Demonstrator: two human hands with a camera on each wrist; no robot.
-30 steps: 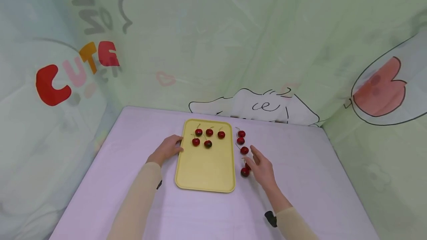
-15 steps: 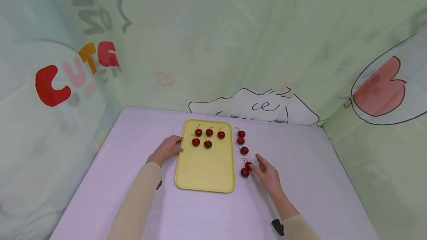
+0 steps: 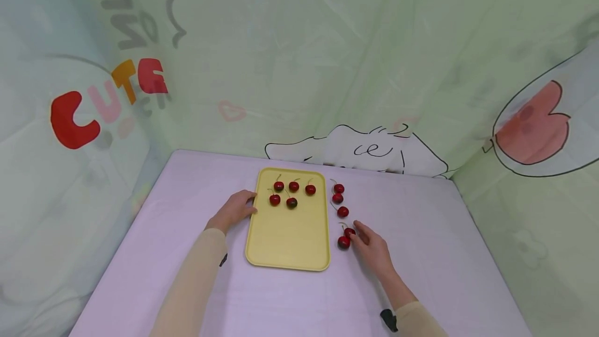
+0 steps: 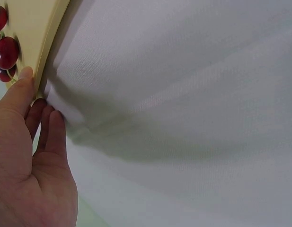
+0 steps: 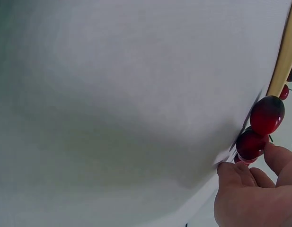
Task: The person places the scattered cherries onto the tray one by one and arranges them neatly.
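In the head view, several dark red cherries with stems, such as one cherry, lie in two rows in the upper part of a yellow tray. My left hand holds the tray's left rim, thumb over the edge and fingers against its outer side. Right of the tray, my right hand is at a pair of cherries. Its thumb touches the farther cherry, while the other fingertips stand a little apart from it. The nearer cherry sits right beside it.
Beyond the right hand, three more cherries form a line along the tray's right side. A pale lilac cloth covers the table. Printed fabric walls stand behind and on both sides.
My right hand has moved back toward me and to the right, away from the line of three cherries; its fingers have then come closer round the farther cherry. The left hand stays on the rim.
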